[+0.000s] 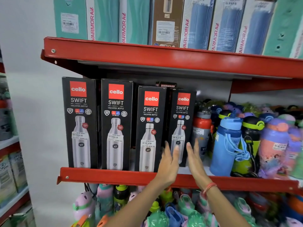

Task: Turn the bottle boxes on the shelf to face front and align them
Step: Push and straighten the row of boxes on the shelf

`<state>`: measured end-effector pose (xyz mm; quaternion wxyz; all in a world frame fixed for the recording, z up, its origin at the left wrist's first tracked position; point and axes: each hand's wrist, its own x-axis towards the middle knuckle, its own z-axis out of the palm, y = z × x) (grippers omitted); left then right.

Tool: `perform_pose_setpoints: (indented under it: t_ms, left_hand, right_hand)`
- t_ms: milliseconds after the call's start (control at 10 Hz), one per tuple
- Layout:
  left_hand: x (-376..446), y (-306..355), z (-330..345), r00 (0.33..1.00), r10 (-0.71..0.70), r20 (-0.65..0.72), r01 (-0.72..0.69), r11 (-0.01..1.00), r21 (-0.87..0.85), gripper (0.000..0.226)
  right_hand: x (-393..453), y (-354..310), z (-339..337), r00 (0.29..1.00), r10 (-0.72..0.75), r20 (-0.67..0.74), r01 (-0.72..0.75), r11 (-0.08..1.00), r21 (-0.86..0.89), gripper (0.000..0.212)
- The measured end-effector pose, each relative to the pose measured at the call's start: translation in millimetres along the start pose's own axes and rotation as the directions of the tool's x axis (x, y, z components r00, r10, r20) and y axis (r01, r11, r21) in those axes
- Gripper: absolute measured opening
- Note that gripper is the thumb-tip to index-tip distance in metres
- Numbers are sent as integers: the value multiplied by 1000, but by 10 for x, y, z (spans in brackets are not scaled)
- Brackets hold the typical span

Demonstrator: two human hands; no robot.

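Four black bottle boxes stand upright along the red shelf [114,175], all facing front, each printed "cello SWIFT VACUSTEEL BOTTLE" with a steel bottle pictured and a white "NINE MART" price sticker. The first box [79,122] sits at 9 o'clock, then the second box [116,125], the third box [150,128] and the smaller-looking fourth box [182,125], set further back. The left hand [169,163] and right hand [194,158], fingers spread and gripping nothing, flank the fourth box's lower front. A "MODWARE" carton [167,85] peeks behind. At 3 o'clock stand loose coloured bottles [227,145]; at 12 o'clock, "VARMORA" boxes [105,18].
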<state>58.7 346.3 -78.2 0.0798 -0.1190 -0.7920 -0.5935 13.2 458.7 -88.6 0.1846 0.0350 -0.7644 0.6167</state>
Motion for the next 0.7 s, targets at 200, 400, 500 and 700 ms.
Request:
perform_pose_setpoints:
  t_ms: [200,400,500,700]
  left_hand:
    - [130,-12,6,994,-103,30,103,994,20,74]
    - [-256,-49,-64,997,-41,60,44,998,-55,78]
    - [-382,-63,-129,997,-31,66,33,999,-31,80]
    - [-544,118,-277,994,-27,107,28,1000,-1,83]
  right_hand:
    - [-16,38,0,992,-64,112,63,998,10,64]
    - [-411,79,-168,982,-120,145,135,986,-100,59]
    - [-579,39,-233,979,-131,154,159,969,-187,56]
    - [-681,-231,-235,992,-74,107,99,961,-258,60]
